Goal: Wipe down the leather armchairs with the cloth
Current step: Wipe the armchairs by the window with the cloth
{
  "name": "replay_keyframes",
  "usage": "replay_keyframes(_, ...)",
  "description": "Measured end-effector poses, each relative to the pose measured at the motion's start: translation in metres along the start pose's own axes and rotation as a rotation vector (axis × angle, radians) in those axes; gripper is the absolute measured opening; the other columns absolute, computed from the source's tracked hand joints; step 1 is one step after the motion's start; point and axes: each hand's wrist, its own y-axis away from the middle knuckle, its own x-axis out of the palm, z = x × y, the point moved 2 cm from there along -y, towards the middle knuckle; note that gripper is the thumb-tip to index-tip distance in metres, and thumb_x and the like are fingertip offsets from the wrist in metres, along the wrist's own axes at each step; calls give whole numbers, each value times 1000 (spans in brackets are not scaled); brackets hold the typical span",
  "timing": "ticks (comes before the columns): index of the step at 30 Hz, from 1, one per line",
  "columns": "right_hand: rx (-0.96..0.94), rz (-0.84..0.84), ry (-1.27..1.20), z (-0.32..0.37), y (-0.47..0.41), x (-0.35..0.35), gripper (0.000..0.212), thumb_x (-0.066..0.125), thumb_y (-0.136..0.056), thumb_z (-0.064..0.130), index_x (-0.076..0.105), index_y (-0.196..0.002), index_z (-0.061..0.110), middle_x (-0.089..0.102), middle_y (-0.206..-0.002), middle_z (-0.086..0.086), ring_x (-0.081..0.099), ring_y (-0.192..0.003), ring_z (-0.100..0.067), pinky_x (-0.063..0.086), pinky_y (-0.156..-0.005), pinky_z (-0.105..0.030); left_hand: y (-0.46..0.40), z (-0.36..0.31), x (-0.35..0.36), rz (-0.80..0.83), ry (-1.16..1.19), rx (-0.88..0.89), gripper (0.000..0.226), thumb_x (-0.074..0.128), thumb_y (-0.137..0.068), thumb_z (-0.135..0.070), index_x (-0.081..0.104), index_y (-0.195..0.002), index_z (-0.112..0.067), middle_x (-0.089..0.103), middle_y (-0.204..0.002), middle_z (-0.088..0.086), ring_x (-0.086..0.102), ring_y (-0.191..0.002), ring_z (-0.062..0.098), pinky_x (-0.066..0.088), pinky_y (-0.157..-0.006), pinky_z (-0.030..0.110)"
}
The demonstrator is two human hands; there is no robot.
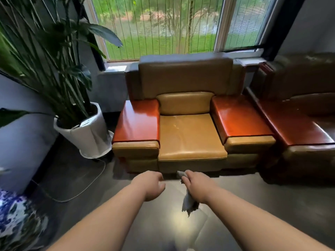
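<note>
We stand before an armchair (192, 124) that backs onto the window (163, 26), with a second armchair (304, 120) just beside it on our right. To the left of the first chair a potted plant (54, 60) stands in its pot (87, 131) near the wall, and a cable (81, 189) trails on the floor (163, 223) before the pot. Both our hands are out over the floor in front of the seat, the left hand (151, 184) beside the right hand (197, 185), from which the cloth (188, 203) hangs.
</note>
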Motion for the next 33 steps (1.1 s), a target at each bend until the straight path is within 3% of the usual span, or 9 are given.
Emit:
replay_keyframes(5,-23,25,7,-18,-92,-49,34,35,-110,49,58,-119,25,68,-112,-1,64,-103,-23,52,-91,-42,-75,-2,-48,15,26,-30,33,55,-104,-45,68,-128,-28,71,-119,-6,67,-106,15,58,-97,38)
replay_keyframes(8,-30,24,11,-19,-145,-64,39,35,-110,48,59,-127,24,68,-120,-4,63,-109,-27,50,-93,-40,-119,9,-72,11,29,-48,30,56,-104,-44,68,-126,-29,71,-114,-8,67,-102,13,58,-94,36)
replay_keyframes(12,-47,44,7,-15,-208,-75,30,36,-110,46,56,-115,24,65,-105,-1,60,-95,-24,42,-78,-34,-187,30,-102,19,4,-54,30,54,-103,-46,69,-123,-29,72,-113,-7,68,-102,16,58,-93,38)
replay_keyframes(18,50,70,-41,-16,-310,-80,33,34,-110,47,57,-108,23,65,-102,-3,61,-94,-25,50,-82,-39,-308,56,-137,96,-37,21,37,50,-101,-45,65,-131,-29,71,-122,-4,66,-106,20,57,-94,39)
replay_keyframes(21,104,95,-43,-20,-359,-69,27,34,-110,46,51,-103,25,62,-102,-3,60,-96,-28,47,-80,-39,-365,77,-147,144,-63,46,42,48,-101,-45,63,-136,-28,69,-130,-4,65,-115,23,55,-96,37)
replay_keyframes(23,124,120,-35,-21,-394,-58,27,33,-111,44,52,-113,24,62,-112,-6,61,-104,-31,43,-80,-37,-401,92,-149,169,-95,77,41,46,-101,-44,64,-133,-27,69,-131,-1,65,-118,26,54,-98,38)
replay_keyframes(26,143,165,-42,-27,-445,-38,39,31,-112,42,52,-138,21,61,-130,-9,59,-118,-32,45,-92,-37,-453,116,-139,208,-131,90,41,46,-100,-44,62,-132,-25,67,-133,4,63,-122,31,53,-101,41)
replay_keyframes(30,158,172,-91,-45,-513,-4,38,31,-111,42,54,-131,20,63,-124,-9,59,-117,-34,47,-92,-39,-511,144,-105,146,-166,41,52,50,-97,-49,53,-143,-23,53,-146,5,49,-140,30,41,-115,45)
replay_keyframes(33,162,197,-107,-76,-568,31,47,28,-112,43,45,-149,21,56,-142,-12,56,-127,-35,47,-102,-43,-556,158,-71,69,-213,53,73,47,-101,-54,30,-163,-18,23,-172,10,18,-160,30,16,-131,47)
